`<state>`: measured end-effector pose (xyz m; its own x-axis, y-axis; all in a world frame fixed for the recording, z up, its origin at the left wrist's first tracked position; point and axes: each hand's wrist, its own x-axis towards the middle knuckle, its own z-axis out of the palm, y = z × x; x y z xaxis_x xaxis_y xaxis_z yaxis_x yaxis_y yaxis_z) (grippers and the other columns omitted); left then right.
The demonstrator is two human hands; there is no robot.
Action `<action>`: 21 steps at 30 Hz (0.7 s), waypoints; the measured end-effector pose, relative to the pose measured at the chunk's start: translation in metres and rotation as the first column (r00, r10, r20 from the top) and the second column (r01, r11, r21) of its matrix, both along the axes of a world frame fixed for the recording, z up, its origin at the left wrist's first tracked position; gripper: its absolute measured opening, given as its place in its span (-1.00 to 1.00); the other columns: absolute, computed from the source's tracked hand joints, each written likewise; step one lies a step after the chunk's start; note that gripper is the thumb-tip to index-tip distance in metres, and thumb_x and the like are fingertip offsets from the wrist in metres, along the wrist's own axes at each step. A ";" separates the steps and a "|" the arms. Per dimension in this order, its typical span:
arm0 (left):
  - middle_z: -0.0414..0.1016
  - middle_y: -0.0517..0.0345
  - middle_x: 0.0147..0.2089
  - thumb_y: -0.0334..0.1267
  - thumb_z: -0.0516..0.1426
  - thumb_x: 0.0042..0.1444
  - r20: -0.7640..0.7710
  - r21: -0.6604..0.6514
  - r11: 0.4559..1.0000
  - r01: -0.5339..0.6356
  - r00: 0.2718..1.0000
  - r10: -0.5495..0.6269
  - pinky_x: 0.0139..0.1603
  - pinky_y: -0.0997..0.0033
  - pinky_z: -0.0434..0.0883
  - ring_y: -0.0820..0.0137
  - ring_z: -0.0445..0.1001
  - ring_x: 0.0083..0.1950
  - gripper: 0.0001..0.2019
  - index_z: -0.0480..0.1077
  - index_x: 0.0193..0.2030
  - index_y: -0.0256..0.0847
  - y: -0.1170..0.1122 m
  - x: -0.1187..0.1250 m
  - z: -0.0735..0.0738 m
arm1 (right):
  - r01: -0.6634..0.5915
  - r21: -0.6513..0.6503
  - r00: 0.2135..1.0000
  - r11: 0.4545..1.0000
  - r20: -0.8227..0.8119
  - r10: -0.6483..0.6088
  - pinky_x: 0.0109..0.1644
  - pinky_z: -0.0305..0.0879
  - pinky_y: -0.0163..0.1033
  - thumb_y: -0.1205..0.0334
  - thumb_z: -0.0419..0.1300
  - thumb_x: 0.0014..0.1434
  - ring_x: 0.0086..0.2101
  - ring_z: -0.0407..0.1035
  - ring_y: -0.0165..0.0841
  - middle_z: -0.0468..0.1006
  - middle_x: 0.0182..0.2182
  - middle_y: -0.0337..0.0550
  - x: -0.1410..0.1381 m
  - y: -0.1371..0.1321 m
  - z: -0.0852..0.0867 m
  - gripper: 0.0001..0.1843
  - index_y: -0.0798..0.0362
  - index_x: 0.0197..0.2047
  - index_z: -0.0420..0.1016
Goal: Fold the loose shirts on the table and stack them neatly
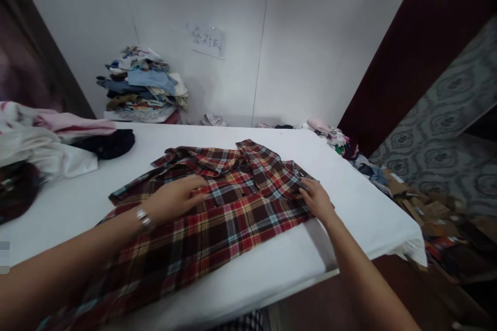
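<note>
Red-and-brown plaid fills the near part of the frame: a flannel shirt [233, 212] lies spread on the white tabletop [361, 217], its lower end trailing past the near edge at the lower left, its collar end rumpled toward the far side.

The left hand [176, 199] lies flat on the middle of the shirt, palm down and fingers stretched toward the centre, holding nothing. A silver bracelet [143, 219] sits at its wrist. The right hand [316, 199] is at the shirt's right border, fingers on the cloth there. Whether they pinch the edge or only rest on it I cannot tell.

As a judgement, two things could go wrong. The part hanging over the near edge may drag the shirt off the tabletop if the flat palm lifts, and the soft flannel may bunch under the hands if they push unevenly.

At the left edge of the frame a loose heap of white and pink clothes [39, 139] lies on the tabletop, with a dark garment [111, 144] just beside it, well apart from the shirt.

Farther back, at the upper left, a tall stack of folded clothes [142, 85] stands against the pale wall, below and left of a paper note [208, 40]. More small garments [330, 134] lie at the far right corner. Cardboard scraps [427, 212] litter the floor at the right.
</note>
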<state>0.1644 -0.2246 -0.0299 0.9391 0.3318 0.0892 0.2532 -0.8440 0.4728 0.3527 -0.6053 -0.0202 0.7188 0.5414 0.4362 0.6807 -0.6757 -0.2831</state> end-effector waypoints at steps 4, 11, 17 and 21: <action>0.56 0.05 -0.04 0.11 0.05 0.04 -0.016 -0.014 1.000 0.012 1.000 -0.012 0.06 0.28 0.35 0.17 0.47 0.01 -0.57 0.52 -0.11 -0.08 -0.016 0.104 0.018 | -0.007 -0.075 1.000 0.997 -0.029 0.004 -0.05 0.32 -0.08 0.14 -0.02 0.23 -0.22 0.38 -0.20 0.52 -0.32 -0.05 0.002 -0.012 -0.028 -0.68 0.02 -0.29 0.54; 0.49 -0.28 0.03 0.20 0.00 0.04 -0.052 -0.071 0.972 -0.225 0.974 0.222 0.06 0.01 0.31 -0.06 0.39 0.12 -0.39 0.42 0.02 -0.26 -0.014 0.206 0.018 | 0.000 -0.020 0.999 1.000 -0.038 -0.001 -0.10 0.31 -0.12 0.19 0.02 0.24 -0.21 0.34 -0.20 0.49 -0.29 -0.05 -0.012 -0.014 -0.046 -0.76 0.03 -0.19 0.51; 0.41 -0.46 0.07 0.14 0.17 -0.14 -0.069 -0.191 0.920 -0.343 0.939 0.336 0.08 -0.25 0.20 -0.24 0.31 0.17 -0.26 0.30 0.11 -0.35 -0.019 0.249 0.002 | 0.016 0.010 0.995 1.000 -0.103 -0.015 -0.15 0.31 -0.16 0.23 0.07 0.21 -0.24 0.34 -0.23 0.48 -0.31 -0.10 -0.015 -0.012 -0.038 -0.82 0.00 -0.20 0.49; 0.40 -0.37 0.10 -0.04 0.16 -0.04 0.055 -0.302 0.908 -0.289 0.946 0.319 0.09 -0.13 0.26 -0.13 0.34 0.15 -0.37 0.26 0.13 -0.39 -0.029 0.265 0.014 | 0.039 0.027 0.990 0.999 -0.140 -0.035 -0.12 0.30 -0.17 0.23 0.07 0.22 -0.21 0.34 -0.25 0.49 -0.29 -0.11 -0.013 -0.013 -0.039 -0.82 -0.01 -0.21 0.50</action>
<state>0.4294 -0.2536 -0.0162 0.7798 0.6250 0.0358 0.4142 -0.5580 0.7191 0.3394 -0.6188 -0.0590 0.7929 0.5015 0.3460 0.6079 -0.6898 -0.3933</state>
